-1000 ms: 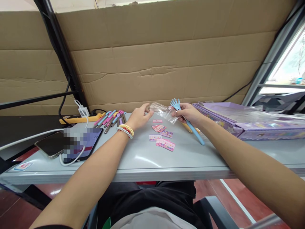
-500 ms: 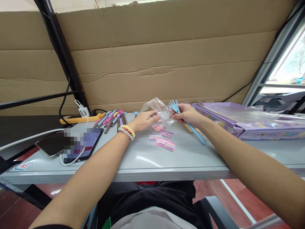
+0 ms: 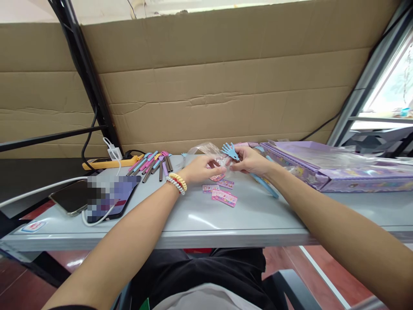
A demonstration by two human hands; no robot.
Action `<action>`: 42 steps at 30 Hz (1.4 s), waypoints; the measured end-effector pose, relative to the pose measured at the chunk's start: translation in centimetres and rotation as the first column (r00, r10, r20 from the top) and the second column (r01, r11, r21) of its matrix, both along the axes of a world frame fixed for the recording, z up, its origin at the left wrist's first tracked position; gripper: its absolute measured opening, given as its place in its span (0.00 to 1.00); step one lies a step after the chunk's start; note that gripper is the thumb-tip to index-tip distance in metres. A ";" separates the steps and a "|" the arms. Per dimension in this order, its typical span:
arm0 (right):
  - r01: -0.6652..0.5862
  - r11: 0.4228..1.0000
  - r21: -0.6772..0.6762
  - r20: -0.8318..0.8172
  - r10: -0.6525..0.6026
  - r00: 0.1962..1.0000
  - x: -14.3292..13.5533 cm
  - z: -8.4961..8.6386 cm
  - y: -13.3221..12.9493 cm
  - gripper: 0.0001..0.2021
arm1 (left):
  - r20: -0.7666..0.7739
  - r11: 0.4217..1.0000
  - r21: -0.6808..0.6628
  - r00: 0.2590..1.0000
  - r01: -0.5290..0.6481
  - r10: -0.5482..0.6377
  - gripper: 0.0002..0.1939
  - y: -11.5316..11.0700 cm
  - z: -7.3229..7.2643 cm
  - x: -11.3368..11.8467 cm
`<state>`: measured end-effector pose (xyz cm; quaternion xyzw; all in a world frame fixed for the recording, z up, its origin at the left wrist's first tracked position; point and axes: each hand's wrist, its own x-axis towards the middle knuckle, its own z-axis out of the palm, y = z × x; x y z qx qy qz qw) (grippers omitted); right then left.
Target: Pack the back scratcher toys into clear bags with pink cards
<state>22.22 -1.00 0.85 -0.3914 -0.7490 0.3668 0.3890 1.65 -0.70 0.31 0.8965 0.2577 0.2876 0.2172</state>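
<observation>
My left hand (image 3: 203, 169) is closed on the edge of a clear plastic bag (image 3: 208, 150), near the middle of the table. Facing it, my right hand (image 3: 250, 159) grips a light blue hand-shaped stick (image 3: 230, 151), its spread little fingers pointing up and left beside the bag. Another blue handle (image 3: 265, 186) lies under my right wrist. Small pink printed cards (image 3: 225, 198) are scattered on the table below my hands. To the left of my left hand is a pile of colourful sticks (image 3: 151, 162) with metal shafts.
Two phones (image 3: 72, 196) with white cables lie on the grey table (image 3: 193, 224) at the left, near a yellow object (image 3: 111, 162) and a white plug (image 3: 114, 151). A purple box (image 3: 329, 172) with plastic film stands at the right. Cardboard (image 3: 226, 86) rises behind.
My left hand has moved right and closed on the bag, nearer my right hand. The blue stick's head has shifted slightly left and down, and the bag has sunk lower.
</observation>
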 end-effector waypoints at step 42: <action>-0.050 0.998 -0.046 0.199 0.059 0.978 -0.3 -0.1 -0.4 0.12 | 0.222 0.845 0.016 0.826 -0.535 0.519 0.12 0.8 0.8 0.0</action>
